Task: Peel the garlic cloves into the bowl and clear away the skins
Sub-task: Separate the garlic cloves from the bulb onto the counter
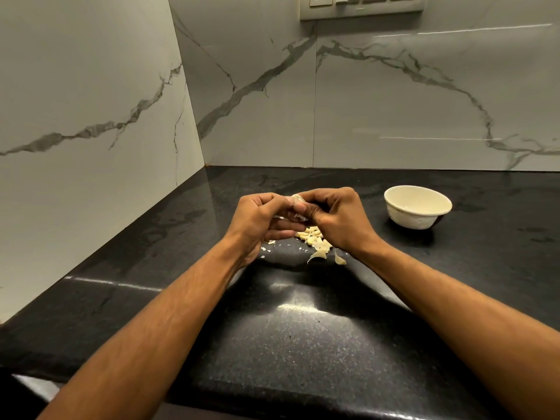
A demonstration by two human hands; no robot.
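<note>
Left hand: your left hand (260,218) is up at frame centre, above the counter, fingers curled in, pinching one side of the clove.
Right hand: your right hand (336,218) meets it from the right, fingers bent tight, gripping the same clove; the two hands touch at the fingertips.
Clove: the clove (298,201) sits between both sets of fingertips, a pale bit showing at the top of the pinch and a flap of loose skin hanging under it. Most of it is covered by your fingers, so how far it is peeled I cannot tell.
Pile: a pile (312,234) of pale garlic pieces lies on the counter right below your hands, partly behind your right wrist; they look like cloves, though at this size some may be skins.
Skins: curled skins (318,255) lie at the near edge of that pile, and small white flakes are scattered to its left under your left hand.
Bowl: the bowl (417,211) stands upright at centre right, well apart from the pile; its cream inside shows nothing in it from here.
Counter: the counter (272,344) is black speckled stone, glossy, with a bright glare patch between your forearms.
Wall: marble-look tiles fill the upper frame, with a socket plate (360,6) at the top edge.
</note>
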